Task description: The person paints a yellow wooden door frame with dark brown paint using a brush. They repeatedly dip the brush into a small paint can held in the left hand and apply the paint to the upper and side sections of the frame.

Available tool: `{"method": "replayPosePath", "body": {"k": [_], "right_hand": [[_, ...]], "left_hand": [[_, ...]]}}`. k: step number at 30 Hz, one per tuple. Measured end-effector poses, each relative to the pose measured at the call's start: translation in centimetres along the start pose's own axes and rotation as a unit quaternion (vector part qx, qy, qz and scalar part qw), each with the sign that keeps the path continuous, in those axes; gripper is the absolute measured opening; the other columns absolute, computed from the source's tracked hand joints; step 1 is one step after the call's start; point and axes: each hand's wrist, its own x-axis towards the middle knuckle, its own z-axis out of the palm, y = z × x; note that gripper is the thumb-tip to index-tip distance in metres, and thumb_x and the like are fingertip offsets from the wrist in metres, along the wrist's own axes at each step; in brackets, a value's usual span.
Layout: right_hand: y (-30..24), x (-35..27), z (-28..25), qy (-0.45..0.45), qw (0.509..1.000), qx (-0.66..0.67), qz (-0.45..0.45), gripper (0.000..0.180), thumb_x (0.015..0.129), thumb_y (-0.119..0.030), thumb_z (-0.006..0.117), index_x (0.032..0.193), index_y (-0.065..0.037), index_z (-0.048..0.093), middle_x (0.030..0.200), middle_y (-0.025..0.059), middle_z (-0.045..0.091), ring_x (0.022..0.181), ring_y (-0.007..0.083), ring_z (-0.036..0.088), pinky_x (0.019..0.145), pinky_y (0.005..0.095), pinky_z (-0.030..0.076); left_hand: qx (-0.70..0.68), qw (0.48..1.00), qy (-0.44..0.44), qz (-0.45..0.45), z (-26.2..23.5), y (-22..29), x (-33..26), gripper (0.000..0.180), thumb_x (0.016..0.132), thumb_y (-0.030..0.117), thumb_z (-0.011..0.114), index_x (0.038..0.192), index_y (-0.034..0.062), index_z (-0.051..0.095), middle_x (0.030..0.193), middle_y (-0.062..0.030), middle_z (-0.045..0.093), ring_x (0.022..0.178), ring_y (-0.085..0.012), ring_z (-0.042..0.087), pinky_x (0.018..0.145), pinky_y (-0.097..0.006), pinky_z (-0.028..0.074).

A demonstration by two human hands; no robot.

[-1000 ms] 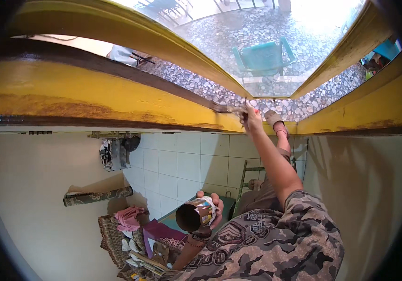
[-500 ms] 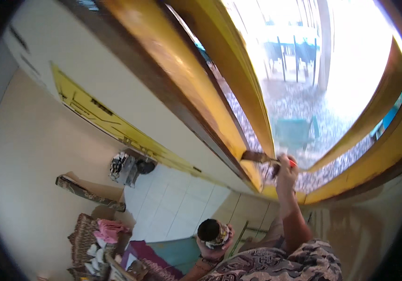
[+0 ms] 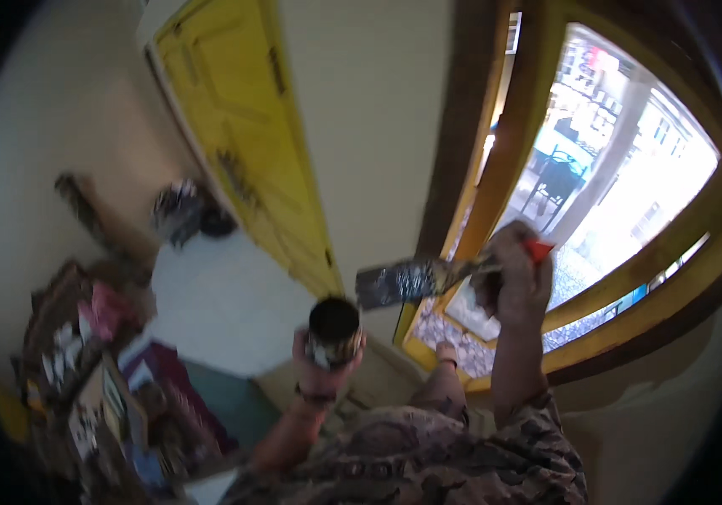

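Observation:
A paintbrush (image 3: 403,282) with dark, wet-looking bristles is gripped by its handle in my right hand (image 3: 516,282), raised in front of the window frame. Its bristle end points left, toward the paint can (image 3: 334,337). My left hand (image 3: 320,366) wraps round that small open can from below and holds it upright at waist height. Dark brown paint or a dark inside shows at its mouth. Brush tip and can are apart, a short gap between them. The yellow window frame (image 3: 495,172) with brown parts stands behind my right hand.
A yellow door (image 3: 239,126) is on the left beyond a pale wall. Bags (image 3: 188,210) lie on the tiled floor (image 3: 226,311). At the lower left are piled household things, among them a pink cloth (image 3: 108,311). Chairs (image 3: 554,181) stand outside the window.
My view has turned left. The brush has come away from the window frame and now points toward the can, which my left hand has lifted. Both hands keep hold.

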Motion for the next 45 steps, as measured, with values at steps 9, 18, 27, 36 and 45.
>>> {"method": "replayPosePath", "body": {"k": [9,18,27,36,45], "right_hand": [[-2.9,-4.1,13.3,-0.203,0.949,-0.146,-0.193,0.013,0.077,-0.004,0.07,0.072,-0.001,0.058,0.059,0.0028,0.057,0.046,0.0085,0.055,0.042,0.0206,0.043],[0.5,-3.7,17.6,-0.412,0.87,-0.215,-0.168,0.013,0.077,-0.006,0.071,0.071,-0.002,0.059,0.062,0.0027,0.057,0.053,0.0052,0.053,0.047,0.0197,0.041],[0.9,-4.4,19.9,-0.446,0.85,-0.216,-0.179,0.017,0.078,-0.01,0.073,0.071,-0.001,0.06,0.059,0.0034,0.057,0.053,0.0068,0.052,0.046,0.0231,0.041],[-3.2,-4.6,20.6,-0.425,0.853,-0.183,-0.241,0.014,0.066,-0.002,0.072,0.074,-0.001,0.06,0.064,0.0029,0.056,0.056,0.0085,0.052,0.051,0.0225,0.04],[-5.1,-4.7,19.2,-0.364,0.837,-0.246,-0.325,0.014,0.067,0.0,0.07,0.076,0.0,0.06,0.066,0.004,0.055,0.055,0.0085,0.05,0.05,0.0218,0.038]], "left_hand": [[0.044,0.97,-0.187,0.147,1.0,5.5,-5.4,0.056,0.086,0.049,0.04,0.119,0.0067,0.052,0.105,-0.0151,0.061,0.083,-0.0286,0.06,0.056,-0.036,0.05],[0.015,0.952,-0.153,0.266,0.7,5.3,-8.2,0.042,0.087,0.037,0.043,0.12,0.0113,0.044,0.116,-0.0104,0.056,0.08,-0.0235,0.063,0.049,-0.034,0.049],[0.024,0.942,-0.149,0.3,0.1,6.4,-9.3,0.043,0.086,0.038,0.044,0.12,0.0107,0.045,0.111,-0.0097,0.057,0.078,-0.0233,0.062,0.048,-0.034,0.048],[0.013,0.948,-0.124,0.294,-0.5,6.4,-9.4,0.045,0.087,0.04,0.041,0.122,0.0106,0.045,0.108,-0.0086,0.059,0.077,-0.023,0.062,0.048,-0.034,0.047],[0.017,0.954,-0.11,0.279,0.3,6.1,-9.5,0.048,0.089,0.04,0.038,0.124,0.0085,0.046,0.102,-0.0087,0.061,0.074,-0.0211,0.061,0.048,-0.032,0.047]]}}
